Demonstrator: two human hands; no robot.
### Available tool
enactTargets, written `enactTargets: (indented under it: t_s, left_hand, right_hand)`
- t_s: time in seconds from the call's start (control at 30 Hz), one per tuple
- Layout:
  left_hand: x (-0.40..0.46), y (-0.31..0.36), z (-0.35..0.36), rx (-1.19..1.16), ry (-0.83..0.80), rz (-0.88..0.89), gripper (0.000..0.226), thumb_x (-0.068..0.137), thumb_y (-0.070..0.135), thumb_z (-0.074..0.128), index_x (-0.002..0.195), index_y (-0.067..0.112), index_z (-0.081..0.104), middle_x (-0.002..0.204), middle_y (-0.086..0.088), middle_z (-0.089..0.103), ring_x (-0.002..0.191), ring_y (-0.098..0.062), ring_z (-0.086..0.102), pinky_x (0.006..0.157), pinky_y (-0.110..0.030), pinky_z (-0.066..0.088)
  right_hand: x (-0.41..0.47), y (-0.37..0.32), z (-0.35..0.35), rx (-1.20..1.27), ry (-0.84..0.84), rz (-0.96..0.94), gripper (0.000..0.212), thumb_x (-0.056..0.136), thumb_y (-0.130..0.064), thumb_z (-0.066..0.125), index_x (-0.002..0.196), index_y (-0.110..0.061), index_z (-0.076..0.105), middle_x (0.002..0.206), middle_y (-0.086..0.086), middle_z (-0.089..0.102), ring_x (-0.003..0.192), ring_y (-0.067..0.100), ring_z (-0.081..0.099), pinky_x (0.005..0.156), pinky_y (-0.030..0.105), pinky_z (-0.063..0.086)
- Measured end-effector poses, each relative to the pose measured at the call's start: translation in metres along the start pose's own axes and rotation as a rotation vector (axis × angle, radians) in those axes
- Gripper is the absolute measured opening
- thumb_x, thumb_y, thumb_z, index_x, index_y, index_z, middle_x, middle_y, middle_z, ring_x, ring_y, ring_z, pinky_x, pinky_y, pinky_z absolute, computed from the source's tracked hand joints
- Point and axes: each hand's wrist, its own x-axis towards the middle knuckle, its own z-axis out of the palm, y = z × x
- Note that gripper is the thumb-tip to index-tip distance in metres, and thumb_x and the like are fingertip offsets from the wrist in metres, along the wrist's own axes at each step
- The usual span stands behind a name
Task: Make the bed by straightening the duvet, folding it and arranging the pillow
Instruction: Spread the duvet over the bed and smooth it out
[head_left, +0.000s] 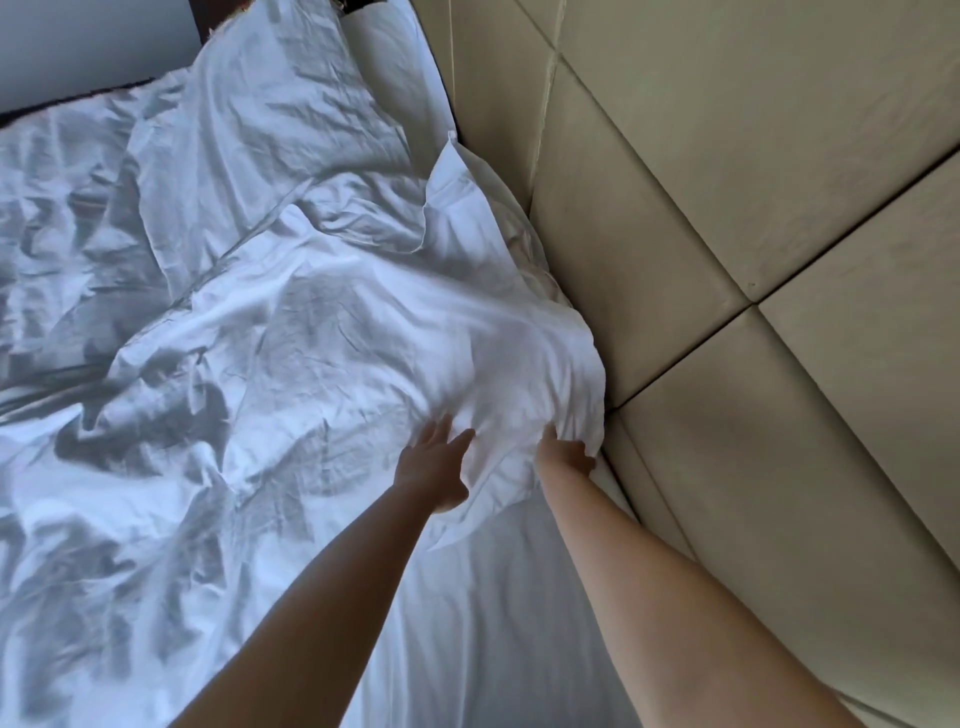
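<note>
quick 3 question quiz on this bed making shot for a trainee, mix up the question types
1. True or false: the right hand grips a bunch of white duvet fabric near the padded headboard.
2. Multiple choice: how does the left hand lie? A) flat on the fabric with fingers straight B) clenched in a fist in the air C) holding a pillow up
3. Fill in: the duvet on the left of the bed looks ______ (smooth or wrinkled).

Key: 1 true; 2 A; 3 wrinkled
</note>
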Motion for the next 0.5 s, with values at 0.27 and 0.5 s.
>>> enactTargets:
  t_s: [0.27,0.5]
  left_hand:
    - [-0.028,-0.009,0.041,0.069,0.485,0.291,0.027,0.057,-0.003,0.068,0.078,0.012,0.064,0.087,-0.005,0.061,0.082,-0.029,0.062,0.061,-0.031,0.048]
    - [-0.028,0.005,0.037,-0.124,-0.158,0.075,0.078,0.089,0.022,0.058,0.149,0.039,0.012,0.144,0.009,0.040,0.131,-0.017,0.042,0.095,-0.033,0.044]
  right_hand:
    - [0.003,0.039,0.031,0.251,-0.109,0.118,0.066,0.094,-0.047,0.048,0.149,-0.019,0.025,0.144,0.014,0.040,0.126,0.034,0.044,0.104,0.048,0.041]
    - [0.023,0.023,0.011,0.204,0.090,-0.196,0.081,0.090,-0.038,0.060,0.153,-0.020,0.011,0.155,0.010,0.021,0.134,0.034,0.038,0.108,0.043,0.033]
